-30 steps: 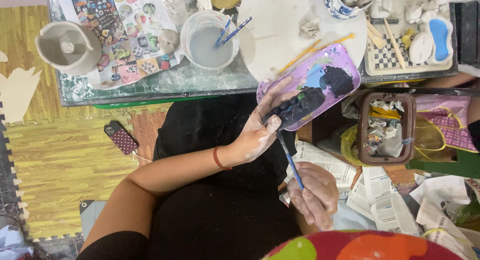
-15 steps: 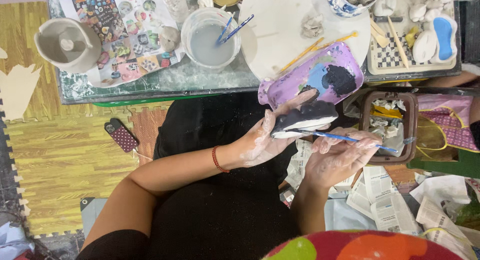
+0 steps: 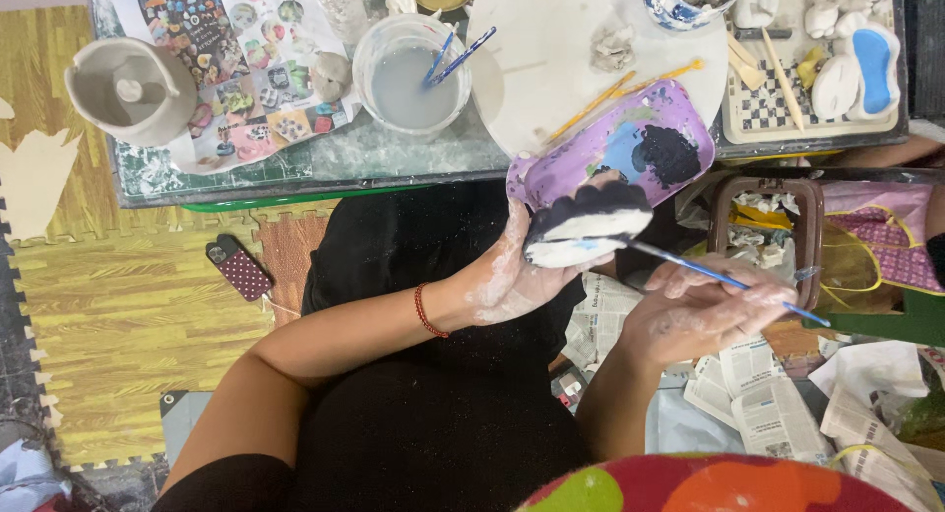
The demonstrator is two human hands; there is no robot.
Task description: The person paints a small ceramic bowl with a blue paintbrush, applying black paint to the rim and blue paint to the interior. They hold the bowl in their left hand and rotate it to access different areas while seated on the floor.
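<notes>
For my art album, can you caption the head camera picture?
Left hand holds a clay piece while right hand paints it black with a blue brush.

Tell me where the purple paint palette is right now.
In the head view, the purple palette sits right of centre on the table's near edge, just above the clay piece held in the left hand.

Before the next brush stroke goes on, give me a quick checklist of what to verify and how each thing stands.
1. Clay piece held firmly in the left hand: ok.
2. Paintbrush gripped in the right hand: ok.
3. Brush tip touching the piece at the edge of its black paint: ok.
4. Purple palette with black paint close by: ok.
5. Water cup upright on the table: ok.
6. Enough paint on the bristles: cannot tell.
</notes>
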